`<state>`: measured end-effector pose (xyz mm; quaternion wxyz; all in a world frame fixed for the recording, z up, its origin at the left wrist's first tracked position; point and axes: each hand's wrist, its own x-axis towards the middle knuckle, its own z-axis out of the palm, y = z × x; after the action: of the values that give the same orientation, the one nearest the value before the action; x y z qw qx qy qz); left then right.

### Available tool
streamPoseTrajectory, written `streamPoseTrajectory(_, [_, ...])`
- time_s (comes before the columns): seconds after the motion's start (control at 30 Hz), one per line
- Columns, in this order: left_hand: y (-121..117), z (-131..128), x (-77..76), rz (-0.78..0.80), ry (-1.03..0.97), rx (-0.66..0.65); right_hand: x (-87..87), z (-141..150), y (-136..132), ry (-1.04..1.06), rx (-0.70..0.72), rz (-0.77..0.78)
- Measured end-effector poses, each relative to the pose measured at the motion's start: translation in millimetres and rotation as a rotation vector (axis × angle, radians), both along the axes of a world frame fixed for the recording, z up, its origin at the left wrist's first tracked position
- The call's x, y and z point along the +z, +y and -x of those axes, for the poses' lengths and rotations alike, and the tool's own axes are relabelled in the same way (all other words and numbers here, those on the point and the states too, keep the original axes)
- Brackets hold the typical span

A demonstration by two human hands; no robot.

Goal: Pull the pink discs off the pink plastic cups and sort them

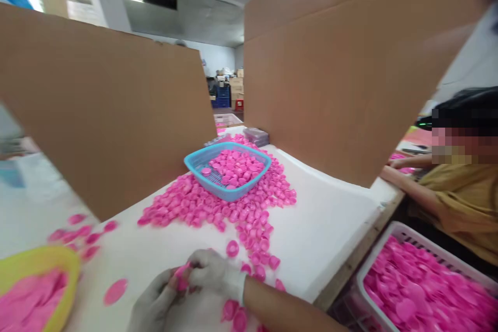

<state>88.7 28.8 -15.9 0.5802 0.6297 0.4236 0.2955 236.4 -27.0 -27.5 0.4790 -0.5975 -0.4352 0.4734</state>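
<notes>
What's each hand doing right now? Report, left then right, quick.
Left hand: closed, holding a small pink piece.
Right hand: closed, holding the same piece.

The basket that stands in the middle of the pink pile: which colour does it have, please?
The basket is light blue, best seen in the head view.

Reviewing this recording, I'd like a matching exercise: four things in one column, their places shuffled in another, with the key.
Things
1. blue basket
2. yellow basket
3. pale crate
4. pink piece

Places
A. beyond the table's right edge
B. between left hand and right hand
C. amid loose pink pieces, mid-view
D. lower left corner

Pairs: 1-C, 2-D, 3-A, 4-B
</notes>
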Motion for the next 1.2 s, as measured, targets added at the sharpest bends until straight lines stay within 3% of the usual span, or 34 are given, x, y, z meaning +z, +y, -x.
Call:
streamPoseTrajectory(0.1, [-9,-3,4.3,0.095,-0.093,-0.07,9.2,-2,-6,-0.033,0.023,-0.012])
streamPoseTrajectory(0.2, [-15,-9,3.1,0.085,-0.136,-0.071,36.0,-16,-4,-0.078,-0.03,-0.054])
streamPoseTrajectory(0.33, [-19,-7,-2.9,-0.091,-0.045,-0.012,89.8,-57,5,-0.075,-0.273,-0.267])
streamPoseTrajectory(0.4, [-20,-5,-6.2,-0.223,0.045,-0.021,105.4,-78,5,-0.091,-0.324,-0.323])
streamPoseTrajectory(0.5, [-21,-4,-10.0,-0.428,0.138,-0.058,99.0,-92,-8,-0.406,-0.242,-0.279])
streamPoseTrajectory(0.67, [-18,0,-12.5,-0.59,0.199,-0.046,41.6,-71,-48,-0.711,-0.058,-0.167])
streamPoseTrajectory(0.77, [-14,3,-11.9,-0.599,0.219,0.009,24.0,-60,-59,-0.831,-0.015,-0.155])
streamPoseTrajectory(0.83, [-12,4,-11.2,-0.601,0.221,0.025,32.9,-64,-56,-0.879,0.009,-0.177])
streamPoseTrajectory(0.9, [-12,4,-10.8,-0.607,0.22,0.026,58.3,-79,-46,-0.914,-0.031,-0.228])
streamPoseTrajectory(1.0, [-11,4,-11.1,-0.617,0.229,0.033,109.8,-108,-28,-0.951,-0.282,-0.348])
streamPoseTrajectory(1.07, [-9,5,-11.1,-0.622,0.247,0.046,134.0,-119,-21,-0.905,-0.474,-0.509])
streamPoseTrajectory(1.13, [-6,7,-10.4,-0.63,0.271,0.063,137.8,-119,-21,-0.866,-0.494,-0.596])
streamPoseTrajectory(1.2, [-1,11,-9.1,-0.645,0.308,0.099,119.7,-106,-27,-0.889,-0.329,-0.551])
